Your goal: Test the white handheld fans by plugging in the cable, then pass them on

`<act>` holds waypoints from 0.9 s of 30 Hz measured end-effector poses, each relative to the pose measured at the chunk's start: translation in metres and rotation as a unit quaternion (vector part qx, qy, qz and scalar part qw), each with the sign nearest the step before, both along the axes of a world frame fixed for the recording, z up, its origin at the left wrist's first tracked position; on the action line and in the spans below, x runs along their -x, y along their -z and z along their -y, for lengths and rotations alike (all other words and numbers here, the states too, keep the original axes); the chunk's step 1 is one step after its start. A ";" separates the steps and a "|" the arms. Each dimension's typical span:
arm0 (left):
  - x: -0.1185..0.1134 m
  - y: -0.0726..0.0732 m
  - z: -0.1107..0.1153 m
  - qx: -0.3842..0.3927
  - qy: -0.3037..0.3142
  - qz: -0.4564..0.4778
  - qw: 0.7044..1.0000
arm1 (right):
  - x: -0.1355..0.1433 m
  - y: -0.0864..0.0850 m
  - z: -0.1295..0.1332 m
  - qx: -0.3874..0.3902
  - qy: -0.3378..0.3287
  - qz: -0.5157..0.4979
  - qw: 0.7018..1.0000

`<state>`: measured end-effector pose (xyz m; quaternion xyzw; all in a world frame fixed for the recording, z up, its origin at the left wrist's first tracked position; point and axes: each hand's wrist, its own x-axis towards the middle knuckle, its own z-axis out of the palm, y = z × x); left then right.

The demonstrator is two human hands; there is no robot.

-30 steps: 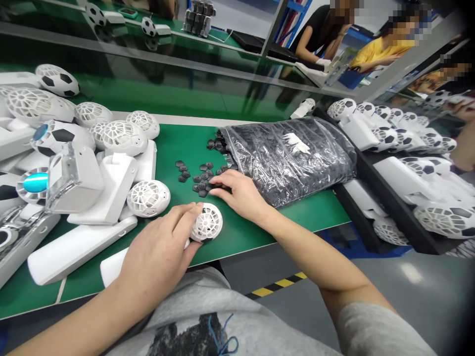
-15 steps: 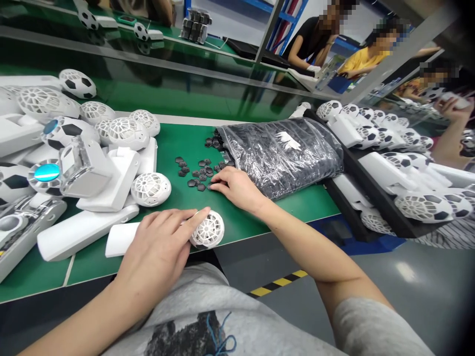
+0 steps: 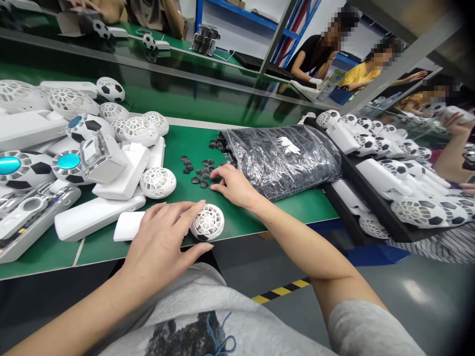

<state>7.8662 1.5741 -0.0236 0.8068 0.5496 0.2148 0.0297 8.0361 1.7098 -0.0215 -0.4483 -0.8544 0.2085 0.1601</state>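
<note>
My left hand (image 3: 161, 235) lies over a white handheld device with a lattice, football-like head (image 3: 208, 222). Its index finger rests on the head's near side and the thumb stretches along the lower edge. The handle (image 3: 126, 226) shows left of the hand; the middle is hidden under the palm. Beside a scatter of small black pentagon pieces (image 3: 202, 173), my right hand (image 3: 234, 185) hovers with thumb and index finger apart, and no piece shows between them. A clear bag full of black pieces (image 3: 282, 158) lies just beyond that hand.
Several white devices with lattice or football heads (image 3: 158, 183) are piled on the left of the green table (image 3: 181, 141). On the right, black trays (image 3: 371, 198) hold more devices. Several people (image 3: 313, 59) sit across the bench.
My left thumb has come out from under the hand and stretches beside the lattice head. The right thumb and index finger are wider apart. The view has shifted slightly.
</note>
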 end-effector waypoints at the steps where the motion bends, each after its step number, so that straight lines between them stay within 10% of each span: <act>1: -0.001 0.001 -0.001 -0.006 -0.005 0.002 1.000 | 0.000 0.000 -0.001 0.004 0.001 -0.005 1.000; 12: -0.016 0.008 -0.001 -0.060 0.002 0.000 0.998 | -0.007 0.001 -0.011 -0.007 -0.061 -0.047 0.997; 21: -0.018 0.001 -0.010 -0.012 0.090 0.009 0.996 | -0.058 -0.024 0.073 0.011 -0.032 -0.213 0.976; 27: -0.011 0.002 -0.011 0.003 0.067 0.015 0.998 | -0.067 -0.008 0.109 -0.050 -0.104 -0.204 0.972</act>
